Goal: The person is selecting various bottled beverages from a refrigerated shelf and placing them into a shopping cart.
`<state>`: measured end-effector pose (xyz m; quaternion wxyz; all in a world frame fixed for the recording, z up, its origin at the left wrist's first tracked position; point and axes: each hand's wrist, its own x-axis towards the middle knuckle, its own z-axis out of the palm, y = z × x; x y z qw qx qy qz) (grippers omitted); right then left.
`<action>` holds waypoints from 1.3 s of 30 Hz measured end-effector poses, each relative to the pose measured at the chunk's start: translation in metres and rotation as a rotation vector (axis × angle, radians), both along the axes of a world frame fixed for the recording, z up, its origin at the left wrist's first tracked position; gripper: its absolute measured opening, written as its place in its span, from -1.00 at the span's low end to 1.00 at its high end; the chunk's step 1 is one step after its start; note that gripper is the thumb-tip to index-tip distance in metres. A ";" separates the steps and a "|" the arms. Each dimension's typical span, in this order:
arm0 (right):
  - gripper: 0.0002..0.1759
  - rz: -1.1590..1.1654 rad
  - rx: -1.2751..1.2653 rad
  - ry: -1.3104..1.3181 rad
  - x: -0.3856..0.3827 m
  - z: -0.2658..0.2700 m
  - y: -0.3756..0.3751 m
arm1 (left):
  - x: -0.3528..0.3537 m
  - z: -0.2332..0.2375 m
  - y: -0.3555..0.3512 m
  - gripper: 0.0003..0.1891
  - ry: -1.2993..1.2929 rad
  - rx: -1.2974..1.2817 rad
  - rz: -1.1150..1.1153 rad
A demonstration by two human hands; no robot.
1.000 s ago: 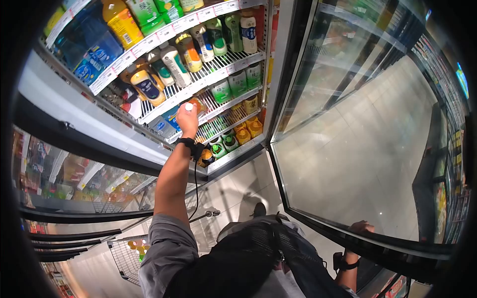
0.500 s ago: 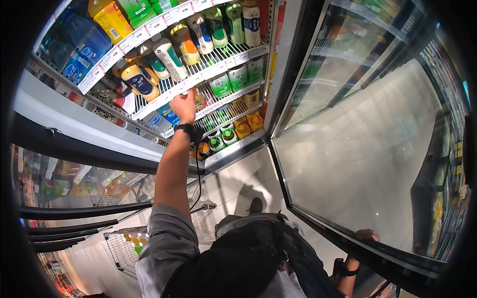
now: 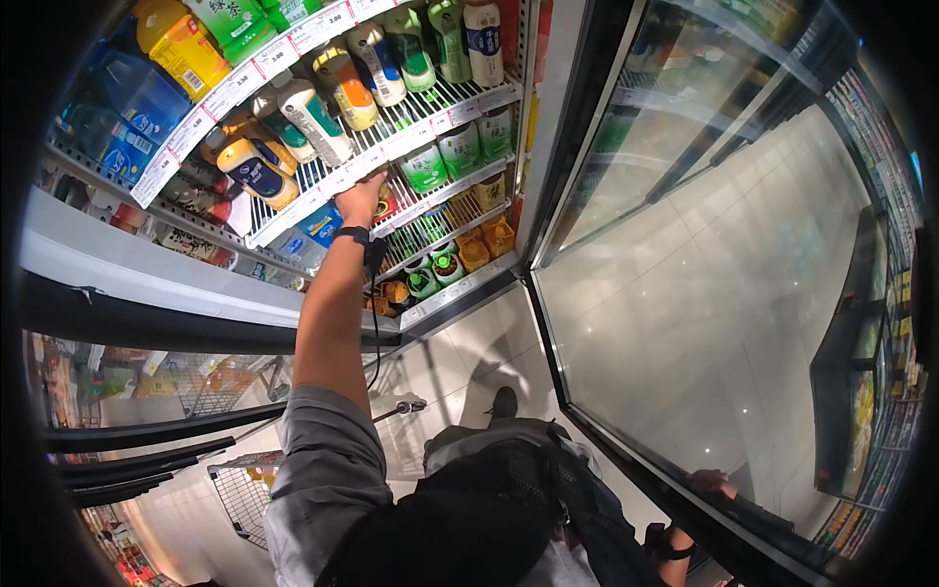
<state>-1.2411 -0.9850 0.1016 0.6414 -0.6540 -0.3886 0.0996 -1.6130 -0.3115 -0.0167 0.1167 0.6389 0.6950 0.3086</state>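
My left hand [image 3: 358, 200] reaches into a drinks fridge, just under the front edge of a shelf [image 3: 337, 183]. A bottle with a red and yellow label [image 3: 385, 205] sits right beside it. The shelf edge and the back of the hand hide most of the fingers, so a grip cannot be made out. Down at the right, my right hand [image 3: 712, 481] is wrapped round the edge of the glass fridge door [image 3: 675, 323], which stands swung open.
White-and-orange bottles [image 3: 344, 88] and green-labelled bottles [image 3: 423, 168] line the shelves. A dark-labelled bottle [image 3: 256, 174] leans on the left. Behind my left arm stands a wire shopping cart [image 3: 240, 499]. My shoe [image 3: 504, 403] is on the tiled floor.
The view has shifted slightly, and the shelves sit a little further left. My left hand stays under the shelf edge near the labelled bottle. My right hand remains at the door.
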 end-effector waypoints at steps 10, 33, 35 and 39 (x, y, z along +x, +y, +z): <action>-0.77 -0.279 -0.197 -0.108 -0.004 -0.040 -0.050 | -0.001 -0.010 0.004 -0.45 0.132 -0.023 0.069; -0.70 0.067 0.038 -0.243 -0.061 0.005 0.023 | -0.014 -0.032 -0.122 -0.28 0.252 0.598 -0.167; -0.70 0.069 0.073 -0.308 -0.076 0.006 0.025 | -0.017 -0.042 -0.174 -0.33 0.129 0.436 -0.222; -0.65 0.031 0.139 -0.130 -0.103 -0.009 0.022 | -0.044 -0.069 -0.280 -0.45 -0.103 0.288 -0.287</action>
